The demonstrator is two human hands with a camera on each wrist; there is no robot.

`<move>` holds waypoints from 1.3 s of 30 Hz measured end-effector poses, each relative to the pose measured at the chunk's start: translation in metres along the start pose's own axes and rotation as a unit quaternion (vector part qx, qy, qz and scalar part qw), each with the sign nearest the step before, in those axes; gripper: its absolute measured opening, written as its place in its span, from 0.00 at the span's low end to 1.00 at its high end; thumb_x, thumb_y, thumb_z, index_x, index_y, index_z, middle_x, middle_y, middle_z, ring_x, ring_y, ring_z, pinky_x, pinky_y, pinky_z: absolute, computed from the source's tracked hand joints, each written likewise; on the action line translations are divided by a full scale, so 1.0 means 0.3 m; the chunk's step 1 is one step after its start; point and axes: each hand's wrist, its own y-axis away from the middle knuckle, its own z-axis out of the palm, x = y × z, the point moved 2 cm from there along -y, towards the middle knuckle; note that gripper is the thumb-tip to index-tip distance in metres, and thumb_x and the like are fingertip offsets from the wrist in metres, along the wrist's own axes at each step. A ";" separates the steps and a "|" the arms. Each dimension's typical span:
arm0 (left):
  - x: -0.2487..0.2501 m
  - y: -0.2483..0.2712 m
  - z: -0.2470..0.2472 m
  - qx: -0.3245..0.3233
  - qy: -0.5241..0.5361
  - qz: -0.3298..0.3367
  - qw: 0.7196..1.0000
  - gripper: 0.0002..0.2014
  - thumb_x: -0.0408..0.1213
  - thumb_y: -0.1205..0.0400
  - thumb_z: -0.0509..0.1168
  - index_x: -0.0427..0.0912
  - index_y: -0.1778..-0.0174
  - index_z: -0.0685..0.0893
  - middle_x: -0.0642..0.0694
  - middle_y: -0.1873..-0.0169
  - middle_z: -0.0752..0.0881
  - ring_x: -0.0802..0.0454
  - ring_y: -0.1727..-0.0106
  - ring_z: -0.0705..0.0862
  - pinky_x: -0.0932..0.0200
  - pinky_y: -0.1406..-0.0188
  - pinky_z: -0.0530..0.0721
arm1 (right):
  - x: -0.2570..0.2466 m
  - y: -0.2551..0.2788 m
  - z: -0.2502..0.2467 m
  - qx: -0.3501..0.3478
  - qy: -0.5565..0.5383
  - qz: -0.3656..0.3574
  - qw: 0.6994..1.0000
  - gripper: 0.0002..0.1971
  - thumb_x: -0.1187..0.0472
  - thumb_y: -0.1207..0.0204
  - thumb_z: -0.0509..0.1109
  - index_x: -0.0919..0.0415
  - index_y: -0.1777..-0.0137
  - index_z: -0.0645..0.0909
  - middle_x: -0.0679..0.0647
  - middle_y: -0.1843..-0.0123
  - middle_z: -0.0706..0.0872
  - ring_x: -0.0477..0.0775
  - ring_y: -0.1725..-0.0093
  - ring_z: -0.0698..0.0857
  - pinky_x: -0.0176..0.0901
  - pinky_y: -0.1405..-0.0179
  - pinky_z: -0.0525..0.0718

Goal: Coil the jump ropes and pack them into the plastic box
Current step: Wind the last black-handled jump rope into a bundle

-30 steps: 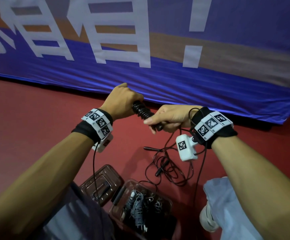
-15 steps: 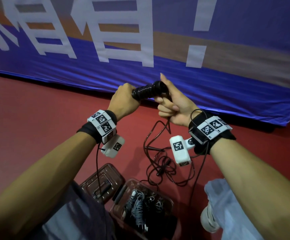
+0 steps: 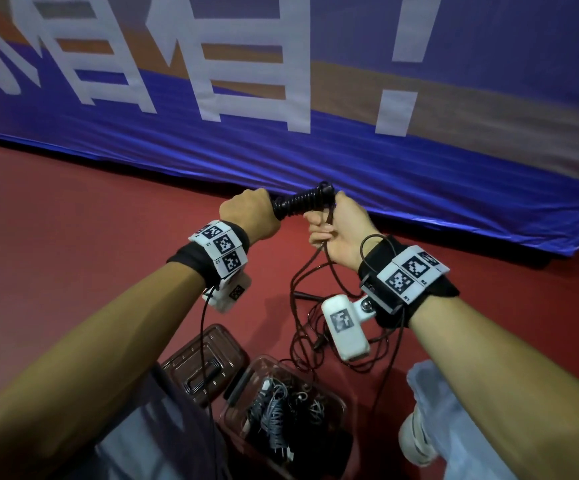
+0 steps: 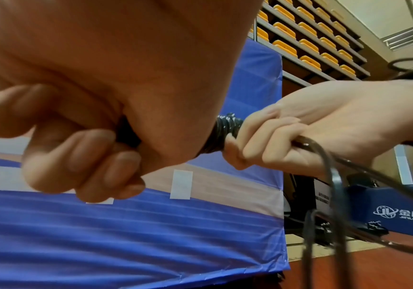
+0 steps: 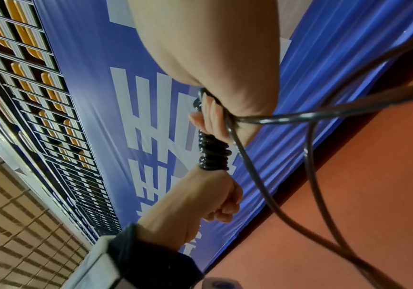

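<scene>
The left hand (image 3: 251, 214) was clenched in a fist around one end of the jump rope handle (image 3: 303, 201), its fingers (image 4: 81, 156) curled tight under the black grip, as the left wrist view showed. The right hand (image 3: 341, 230) held the opposite end of the same handle, fingers wrapped about it and about the rope cord (image 3: 327, 252), which passed through the palm and dropped away below. Between the two hands, the exposed stretch of the handle was covered with close black turns of cord, and it sat slightly tilted, higher toward the right hand. Both hands were raised in front of a blue banner (image 3: 350, 161) with large white lettering. From the right hand the cord hung down to the red floor (image 3: 73, 244), where the loose remainder lay in a tangled heap (image 3: 315, 337) just beyond the plastic box (image 3: 341, 407). The box stood open on the floor near the person's knees, with wound bundles of rope (image 3: 274, 414) already lying inside it. Its brown lid (image 3: 205, 362) lay flat on the floor, touching the box on its left side. In the right wrist view two strands of the cord (image 5: 309, 176) crossed in the foreground below the hand. A white shoe (image 3: 416, 441) showed at the lower right, well apart from the box.
</scene>
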 end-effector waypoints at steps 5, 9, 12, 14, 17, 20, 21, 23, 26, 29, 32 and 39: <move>0.013 -0.002 0.023 -0.017 -0.047 -0.018 0.999 0.08 0.45 0.20 0.69 0.46 0.53 0.79 0.48 0.62 0.80 0.45 0.61 0.80 0.52 0.59 0.76 | 0.032 -0.006 0.019 0.058 0.076 -0.001 0.995 0.25 0.39 0.09 0.49 0.62 0.42 0.73 0.59 0.71 0.75 0.46 0.85 0.66 0.32 0.87 0.63; 0.041 0.007 0.044 -0.035 -0.078 0.000 0.996 0.08 0.44 0.20 0.69 0.46 0.55 0.77 0.49 0.64 0.79 0.44 0.57 0.85 0.53 0.59 0.76 | 0.018 -0.002 -0.011 0.082 0.276 -0.041 0.957 0.20 0.46 0.08 0.54 0.61 0.56 0.70 0.58 0.70 0.74 0.44 0.88 0.65 0.30 0.88 0.60; 0.065 0.021 0.050 -0.030 -0.109 0.016 0.994 0.08 0.43 0.20 0.69 0.46 0.58 0.77 0.51 0.71 0.76 0.47 0.63 0.81 0.54 0.61 0.76 | -0.011 -0.009 -0.058 0.091 0.421 -0.062 0.900 0.26 0.44 0.08 0.53 0.62 0.60 0.74 0.56 0.72 0.75 0.46 0.87 0.67 0.30 0.88 0.61; 0.077 0.032 0.057 -0.028 -0.121 0.030 0.992 0.08 0.44 0.20 0.69 0.46 0.58 0.77 0.51 0.70 0.76 0.47 0.64 0.81 0.54 0.61 0.75 | -0.031 -0.010 -0.084 0.097 0.492 -0.065 0.863 0.28 0.43 0.08 0.53 0.64 0.60 0.79 0.54 0.74 0.77 0.48 0.83 0.69 0.31 0.88 0.63; 0.090 0.046 0.073 -0.037 -0.129 0.047 0.990 0.07 0.43 0.19 0.68 0.47 0.56 0.77 0.50 0.65 0.79 0.47 0.62 0.80 0.54 0.60 0.75 | -0.057 -0.005 -0.117 0.097 0.570 -0.062 0.813 0.31 0.39 0.10 0.56 0.64 0.62 0.84 0.51 0.76 0.79 0.49 0.80 0.72 0.35 0.83 0.68; 0.103 0.056 0.084 -0.051 -0.141 0.050 0.987 0.07 0.43 0.20 0.68 0.47 0.55 0.77 0.50 0.66 0.78 0.47 0.62 0.81 0.54 0.60 0.75 | -0.082 -0.010 -0.145 0.111 0.664 -0.076 0.735 0.34 0.36 0.13 0.60 0.65 0.62 0.89 0.52 0.74 0.85 0.54 0.71 0.83 0.45 0.64 0.83; 0.109 0.060 0.089 -0.057 -0.146 0.050 0.986 0.06 0.43 0.20 0.68 0.47 0.55 0.77 0.51 0.68 0.78 0.48 0.63 0.81 0.54 0.60 0.75 | -0.087 -0.012 -0.152 0.120 0.692 -0.085 0.707 0.34 0.35 0.14 0.61 0.66 0.60 0.90 0.54 0.68 0.88 0.56 0.65 0.86 0.48 0.56 0.87; 0.119 0.067 0.102 -0.072 -0.157 0.051 0.984 0.06 0.44 0.20 0.68 0.48 0.55 0.78 0.51 0.68 0.77 0.48 0.63 0.81 0.55 0.60 0.75 | -0.090 -0.009 -0.159 0.139 0.733 -0.107 0.658 0.33 0.33 0.16 0.62 0.64 0.61 0.88 0.56 0.61 0.90 0.60 0.60 0.89 0.51 0.55 0.87; 0.124 0.073 0.117 -0.085 -0.178 0.052 0.979 0.05 0.44 0.19 0.68 0.47 0.52 0.82 0.52 0.69 0.77 0.50 0.63 0.81 0.55 0.60 0.76 | -0.085 0.015 -0.150 0.149 0.781 -0.143 0.590 0.30 0.35 0.14 0.62 0.60 0.67 0.75 0.54 0.67 0.82 0.60 0.67 0.81 0.47 0.66 0.76; 0.129 0.076 0.119 -0.083 -0.199 0.061 0.975 0.06 0.44 0.19 0.68 0.47 0.50 0.82 0.52 0.69 0.76 0.50 0.63 0.81 0.55 0.60 0.75 | -0.080 0.033 -0.137 0.131 0.815 -0.184 0.534 0.27 0.40 0.12 0.62 0.58 0.67 0.67 0.54 0.68 0.74 0.63 0.63 0.79 0.51 0.62 0.75; 0.131 0.077 0.112 -0.081 -0.201 0.069 0.974 0.05 0.43 0.19 0.68 0.48 0.54 0.79 0.51 0.68 0.76 0.49 0.62 0.81 0.55 0.59 0.76 | -0.080 0.041 -0.121 0.114 0.834 -0.220 0.493 0.26 0.44 0.11 0.62 0.58 0.67 0.65 0.53 0.68 0.72 0.64 0.62 0.79 0.52 0.61 0.75; 0.091 0.052 0.084 -0.072 -0.268 0.069 0.958 0.05 0.43 0.17 0.67 0.49 0.48 0.85 0.52 0.65 0.79 0.51 0.62 0.80 0.55 0.59 0.74 | -0.074 0.030 -0.132 -0.072 0.878 -0.133 0.454 0.14 0.52 0.19 0.73 0.60 0.58 0.78 0.54 0.61 0.81 0.56 0.66 0.83 0.46 0.68 0.81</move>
